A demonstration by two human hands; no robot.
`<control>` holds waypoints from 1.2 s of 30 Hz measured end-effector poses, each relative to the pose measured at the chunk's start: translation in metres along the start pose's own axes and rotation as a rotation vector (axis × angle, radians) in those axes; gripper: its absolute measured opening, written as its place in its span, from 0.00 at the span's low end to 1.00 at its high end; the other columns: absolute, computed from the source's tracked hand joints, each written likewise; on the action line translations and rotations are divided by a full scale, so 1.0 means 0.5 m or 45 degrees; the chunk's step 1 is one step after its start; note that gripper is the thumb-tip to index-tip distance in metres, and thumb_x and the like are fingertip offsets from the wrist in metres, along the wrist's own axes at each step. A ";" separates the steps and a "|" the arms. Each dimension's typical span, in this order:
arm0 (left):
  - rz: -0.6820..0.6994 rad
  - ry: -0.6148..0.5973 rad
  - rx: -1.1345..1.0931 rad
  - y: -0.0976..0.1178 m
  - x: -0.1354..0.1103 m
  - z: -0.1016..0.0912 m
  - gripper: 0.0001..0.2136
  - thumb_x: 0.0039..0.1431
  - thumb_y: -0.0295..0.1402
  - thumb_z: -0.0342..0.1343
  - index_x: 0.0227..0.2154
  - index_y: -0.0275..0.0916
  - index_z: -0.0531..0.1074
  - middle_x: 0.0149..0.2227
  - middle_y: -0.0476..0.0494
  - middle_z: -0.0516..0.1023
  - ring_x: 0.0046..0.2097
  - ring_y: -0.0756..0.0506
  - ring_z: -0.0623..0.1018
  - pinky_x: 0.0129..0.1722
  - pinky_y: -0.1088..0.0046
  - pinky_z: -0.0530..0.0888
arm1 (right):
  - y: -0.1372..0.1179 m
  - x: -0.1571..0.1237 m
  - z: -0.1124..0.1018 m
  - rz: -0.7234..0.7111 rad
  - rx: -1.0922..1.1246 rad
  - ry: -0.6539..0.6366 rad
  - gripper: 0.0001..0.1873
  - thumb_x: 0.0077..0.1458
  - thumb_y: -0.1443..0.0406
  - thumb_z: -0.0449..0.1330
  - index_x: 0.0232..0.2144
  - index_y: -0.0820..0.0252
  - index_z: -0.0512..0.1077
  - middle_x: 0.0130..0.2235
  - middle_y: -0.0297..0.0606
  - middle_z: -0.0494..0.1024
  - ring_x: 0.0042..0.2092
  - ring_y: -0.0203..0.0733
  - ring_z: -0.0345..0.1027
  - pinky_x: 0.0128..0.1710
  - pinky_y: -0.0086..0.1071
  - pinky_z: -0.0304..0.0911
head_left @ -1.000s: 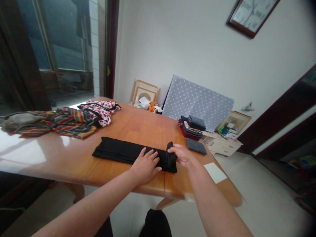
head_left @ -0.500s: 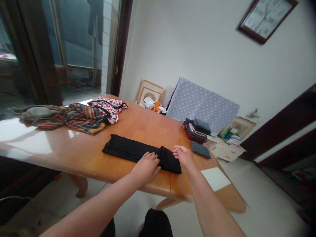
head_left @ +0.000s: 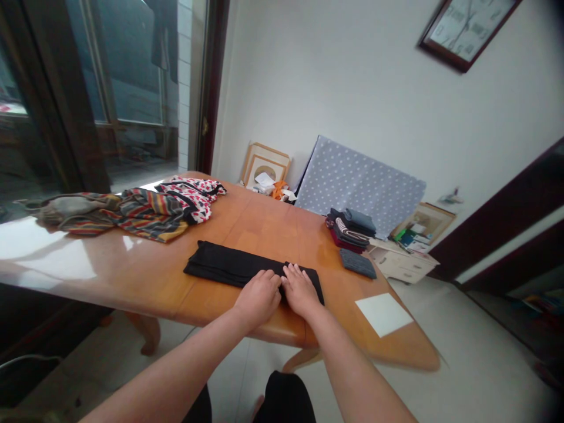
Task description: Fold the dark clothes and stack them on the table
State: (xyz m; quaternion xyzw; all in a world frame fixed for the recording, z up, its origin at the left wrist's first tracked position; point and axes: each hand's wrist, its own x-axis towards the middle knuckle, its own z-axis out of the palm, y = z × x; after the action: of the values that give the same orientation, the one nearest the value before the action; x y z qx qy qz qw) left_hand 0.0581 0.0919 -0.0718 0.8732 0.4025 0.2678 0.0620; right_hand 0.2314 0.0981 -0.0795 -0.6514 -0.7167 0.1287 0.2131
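A long black garment [head_left: 229, 267] lies folded into a strip on the wooden table [head_left: 264, 226]. Both my hands rest side by side on its right end, near the table's front edge. My left hand [head_left: 259, 295] has its fingers curled down onto the cloth. My right hand [head_left: 301, 290] lies flat on the folded end with its fingers stretched out. Neither hand lifts anything.
A heap of striped and spotted clothes [head_left: 145, 205] lies at the table's left. A stack of folded dark clothes [head_left: 351, 229] and a small dark folded piece [head_left: 357, 263] sit at the right. A white sheet [head_left: 384, 314] lies near the right front corner.
My right hand has folded the garment's right end over to the left and come down flat on it beside my left hand. The raised flap of cloth is gone.
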 end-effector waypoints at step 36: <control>-0.049 0.082 -0.031 -0.018 -0.011 0.017 0.14 0.62 0.28 0.49 0.44 0.44 0.77 0.48 0.41 0.80 0.57 0.36 0.70 0.64 0.47 0.55 | -0.060 0.052 -0.137 0.360 0.058 0.446 0.11 0.45 0.57 0.60 0.18 0.55 0.65 0.20 0.31 0.69 0.26 0.38 0.61 0.25 0.30 0.47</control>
State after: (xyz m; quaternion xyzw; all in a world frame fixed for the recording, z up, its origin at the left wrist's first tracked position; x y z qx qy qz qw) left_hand 0.0536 0.0949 -0.0839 0.8555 0.4176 0.2994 0.0648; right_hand 0.2360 0.1140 -0.0021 -0.7529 -0.5672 0.0584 0.3287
